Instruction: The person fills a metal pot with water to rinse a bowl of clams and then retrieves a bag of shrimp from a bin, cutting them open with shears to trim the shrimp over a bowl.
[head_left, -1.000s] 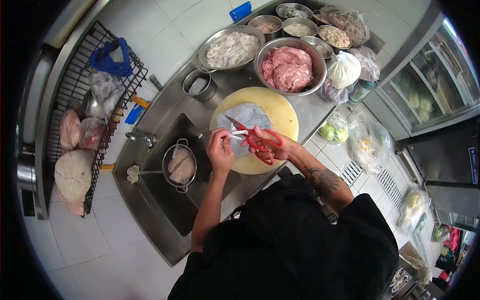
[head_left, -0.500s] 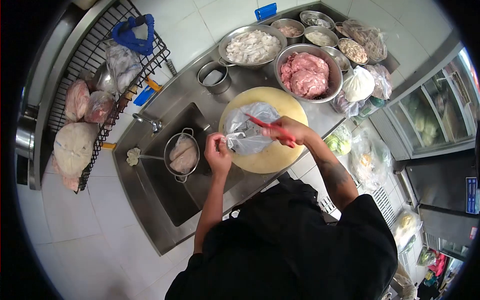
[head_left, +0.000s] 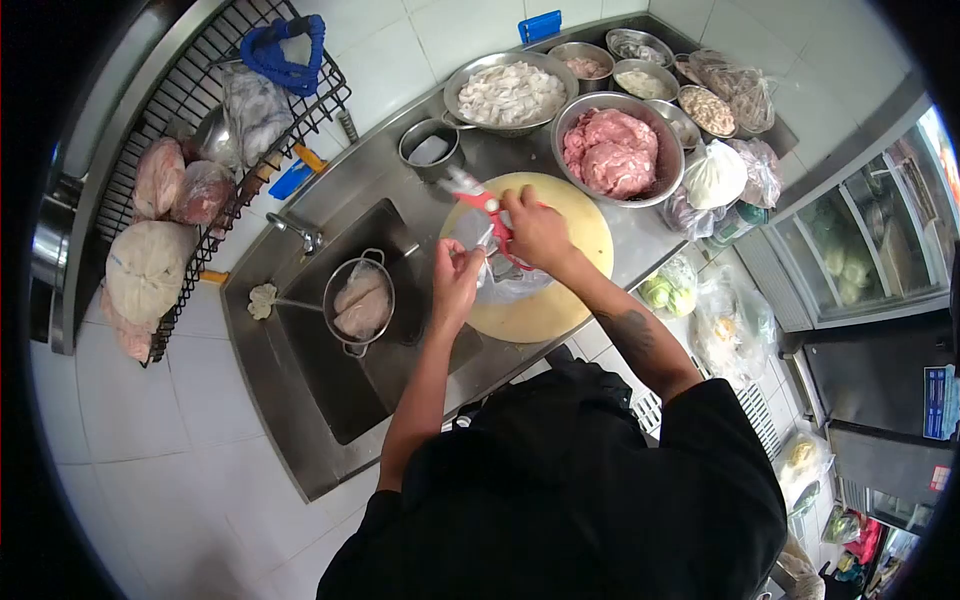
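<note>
My left hand (head_left: 458, 275) pinches the gathered top of a clear plastic bag (head_left: 515, 287), which lies on a round yellowish cutting board (head_left: 585, 225). Red-handled scissors (head_left: 492, 203) are in my right hand (head_left: 535, 230), just right of my left hand. Their blades point up and left over the board's edge and look blurred. Part of the bag is hidden beneath my hands.
The sink (head_left: 340, 385) at left holds a strainer (head_left: 332, 307) with pale meat. Behind the board stand a bowl of pink ground meat (head_left: 612, 150), a colander of white pieces (head_left: 510, 95) and a metal pot (head_left: 430, 150). A wire rack (head_left: 215, 165) hangs upper left.
The scissors have turned from lying across the bag to pointing up and left. My right hand has moved left, close to my left hand, which has risen slightly with the bag's top.
</note>
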